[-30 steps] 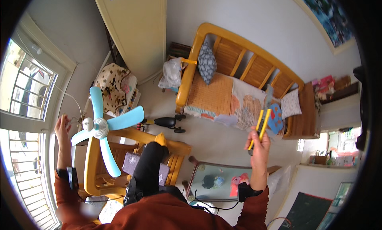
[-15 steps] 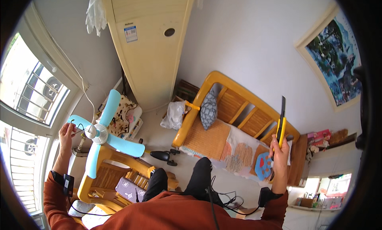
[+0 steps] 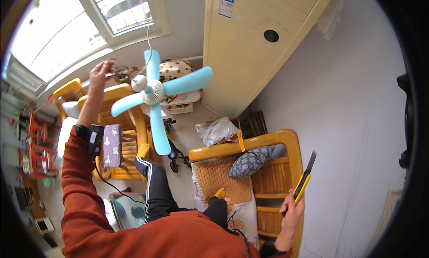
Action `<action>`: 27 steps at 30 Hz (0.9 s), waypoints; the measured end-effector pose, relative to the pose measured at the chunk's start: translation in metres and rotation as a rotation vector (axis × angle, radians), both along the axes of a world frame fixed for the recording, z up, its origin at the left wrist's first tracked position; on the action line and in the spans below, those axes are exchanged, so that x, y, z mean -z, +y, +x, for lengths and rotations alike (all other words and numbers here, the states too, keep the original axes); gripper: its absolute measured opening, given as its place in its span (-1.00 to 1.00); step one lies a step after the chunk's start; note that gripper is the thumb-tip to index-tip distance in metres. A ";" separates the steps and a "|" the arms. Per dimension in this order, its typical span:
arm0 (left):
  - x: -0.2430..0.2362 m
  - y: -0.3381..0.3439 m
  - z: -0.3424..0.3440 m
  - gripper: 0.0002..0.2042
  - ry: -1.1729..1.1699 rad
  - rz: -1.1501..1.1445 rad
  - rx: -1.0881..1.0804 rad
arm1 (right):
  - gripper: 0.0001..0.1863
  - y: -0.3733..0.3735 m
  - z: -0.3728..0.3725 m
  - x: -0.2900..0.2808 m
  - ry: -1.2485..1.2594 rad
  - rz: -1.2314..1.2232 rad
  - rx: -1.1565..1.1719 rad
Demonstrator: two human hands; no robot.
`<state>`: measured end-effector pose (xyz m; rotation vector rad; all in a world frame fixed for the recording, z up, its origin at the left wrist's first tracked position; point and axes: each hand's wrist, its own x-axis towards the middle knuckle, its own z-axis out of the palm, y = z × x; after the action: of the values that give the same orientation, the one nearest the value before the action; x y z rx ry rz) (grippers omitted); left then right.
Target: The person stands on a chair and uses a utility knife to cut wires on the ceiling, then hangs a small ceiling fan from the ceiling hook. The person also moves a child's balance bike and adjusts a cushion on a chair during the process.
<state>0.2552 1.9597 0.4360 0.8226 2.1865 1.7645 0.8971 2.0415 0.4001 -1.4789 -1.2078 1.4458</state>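
Note:
A small ceiling fan [image 3: 153, 93] with light-blue blades and a white hub hangs from a white cord [image 3: 150, 40] at the left of centre. Just left of its hub, my left hand [image 3: 99, 72] is raised with the fingertips pinched on a thin wire [image 3: 111, 74]. The wire's far end is hard to follow against the clutter behind. In my right hand [image 3: 292, 209], low on the right, a yellow and black utility knife [image 3: 304, 183] points upward with its dark blade extended. The knife is well apart from the fan.
Below stands a wooden bench [image 3: 286, 144] with a woven mat and a grey patterned cushion [image 3: 251, 162]. A plastic bag [image 3: 217, 131] lies by its armrest. A tall cream cabinet-like unit [image 3: 254, 57] stands ahead. Wooden chairs [image 3: 114, 93] and a window [image 3: 123, 10] are on the left.
My view has swung to the right and the left-side chairs show more. The fan appears nearer the middle. Both hands keep their holds; the knife now appears lower.

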 end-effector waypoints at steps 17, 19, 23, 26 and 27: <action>0.014 -0.041 0.149 -0.79 -0.135 -0.286 -0.086 | -0.89 0.024 0.060 0.043 0.000 -0.093 -0.040; 0.017 -0.047 0.149 -0.79 -0.139 -0.265 -0.048 | -0.89 0.023 0.049 0.040 0.028 -0.096 -0.051; 0.022 -0.051 0.149 -0.81 -0.177 -0.243 -0.051 | -0.88 0.026 0.051 0.034 -0.015 -0.017 -0.075; 0.022 -0.048 0.153 -0.81 -0.164 -0.199 -0.064 | -0.87 0.030 0.077 0.031 -0.033 0.029 -0.049; 0.021 -0.046 0.155 -0.81 -0.124 -0.185 -0.041 | -0.87 0.031 0.090 0.031 -0.026 0.027 -0.031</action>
<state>0.4098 1.9137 0.4155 0.6134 2.2563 1.5559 0.9868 2.0727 0.3691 -1.4713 -1.2665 1.4288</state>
